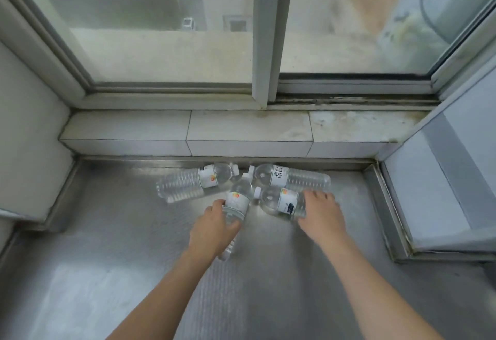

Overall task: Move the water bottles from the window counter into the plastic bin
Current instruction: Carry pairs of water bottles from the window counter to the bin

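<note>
Mid-frame, the left hand [212, 225] grips one full bottle [237, 201] and the right hand [320, 212] grips another bottle [281, 201]; both look heavy and slippery, so hold the ribbed middles.

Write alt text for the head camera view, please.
Two bare hands reach for clear water bottles lying on a metal counter under a window: the left hand grips one bottle, the right hand another. Two more bottles lie behind.
</note>
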